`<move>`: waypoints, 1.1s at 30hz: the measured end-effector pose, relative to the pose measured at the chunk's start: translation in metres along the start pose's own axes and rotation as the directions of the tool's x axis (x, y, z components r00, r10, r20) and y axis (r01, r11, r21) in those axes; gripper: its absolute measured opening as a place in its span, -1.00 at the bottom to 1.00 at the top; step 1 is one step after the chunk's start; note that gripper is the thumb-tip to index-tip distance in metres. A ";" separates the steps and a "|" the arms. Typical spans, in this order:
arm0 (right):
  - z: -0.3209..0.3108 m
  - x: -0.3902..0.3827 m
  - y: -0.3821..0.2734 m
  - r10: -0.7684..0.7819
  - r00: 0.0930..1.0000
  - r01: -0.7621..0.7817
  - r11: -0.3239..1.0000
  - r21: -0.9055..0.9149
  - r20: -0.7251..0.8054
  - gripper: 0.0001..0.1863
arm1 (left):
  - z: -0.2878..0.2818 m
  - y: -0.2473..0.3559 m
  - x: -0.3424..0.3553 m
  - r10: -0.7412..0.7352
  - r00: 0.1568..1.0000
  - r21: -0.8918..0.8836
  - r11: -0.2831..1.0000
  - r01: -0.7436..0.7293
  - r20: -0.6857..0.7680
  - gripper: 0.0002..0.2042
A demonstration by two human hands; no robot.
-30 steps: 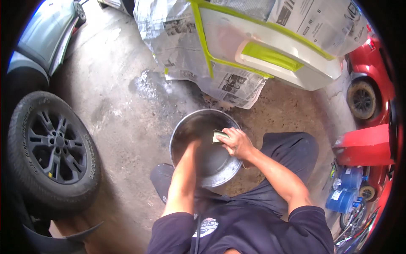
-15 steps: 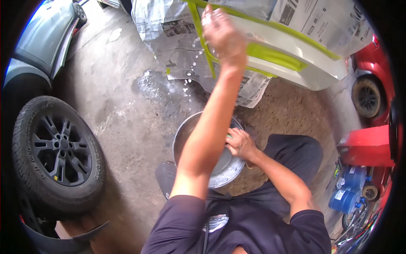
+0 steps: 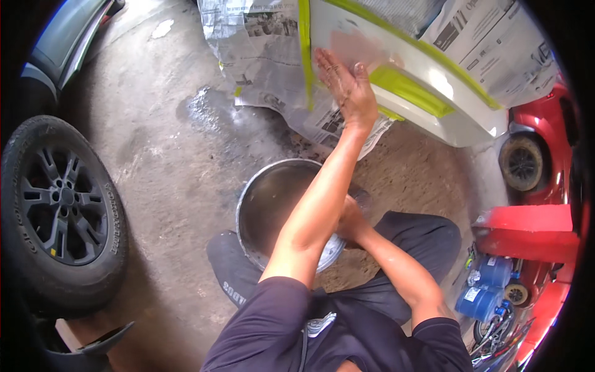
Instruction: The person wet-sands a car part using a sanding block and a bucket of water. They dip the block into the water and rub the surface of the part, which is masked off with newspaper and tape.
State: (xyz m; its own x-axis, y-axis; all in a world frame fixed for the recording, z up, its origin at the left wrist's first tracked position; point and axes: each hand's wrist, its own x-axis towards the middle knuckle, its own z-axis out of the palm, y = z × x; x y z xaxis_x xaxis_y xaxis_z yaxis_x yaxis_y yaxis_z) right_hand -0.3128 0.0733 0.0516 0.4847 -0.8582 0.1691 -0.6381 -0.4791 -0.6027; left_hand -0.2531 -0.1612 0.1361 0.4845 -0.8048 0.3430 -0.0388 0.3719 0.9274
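My left hand [image 3: 350, 93] is stretched out with its fingers extended and holds nothing. It lies against, or just in front of, the lower left of a glossy white car body panel [image 3: 396, 46]. Yellow-green masking tape [image 3: 304, 43] edges the panel, and newspaper [image 3: 263, 56] covers what lies beyond. Between my knees stands a round metal basin [image 3: 246, 186], whose inside is partly hidden by my left forearm. My right hand [image 3: 353, 220] is at the basin's right side. Its fingers are hidden behind that forearm, so what they hold does not show.
A large wheel with tyre [image 3: 65, 204] stands at the left, with a grey car [image 3: 71, 37] beyond it. Wet patches mark the concrete floor [image 3: 167, 167]. At the right are a red car [image 3: 545, 124], a red panel [image 3: 527, 229] and blue water jugs [image 3: 480, 302].
My left hand has come down from the panel's upper left edge, and the falling water drops are gone. The green thing in my right hand is now out of sight. The view has shifted.
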 end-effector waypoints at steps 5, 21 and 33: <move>-0.002 0.003 0.003 -0.089 0.996 0.091 0.991 -0.096 0.018 -0.71 | 0.008 0.042 0.027 0.028 1.000 0.005 1.000 -0.028 -0.001 -0.04; 0.003 -0.004 0.011 0.104 0.987 -0.091 0.990 -0.106 0.123 -0.57 | -0.012 -0.009 -0.020 0.069 0.990 0.073 0.994 -0.078 0.120 -0.09; 0.001 -0.005 0.004 0.110 0.986 -0.103 0.993 -0.064 0.126 -0.47 | -0.002 0.031 0.039 0.119 0.993 -0.048 0.992 -0.119 -0.002 -0.13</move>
State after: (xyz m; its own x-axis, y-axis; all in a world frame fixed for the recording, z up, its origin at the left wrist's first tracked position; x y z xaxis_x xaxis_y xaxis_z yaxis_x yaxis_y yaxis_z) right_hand -0.3170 0.0763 0.0473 0.4829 -0.8757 0.0017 -0.7213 -0.3989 -0.5662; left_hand -0.2335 -0.1801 0.1777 0.4780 -0.7537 0.4511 -0.0548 0.4869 0.8717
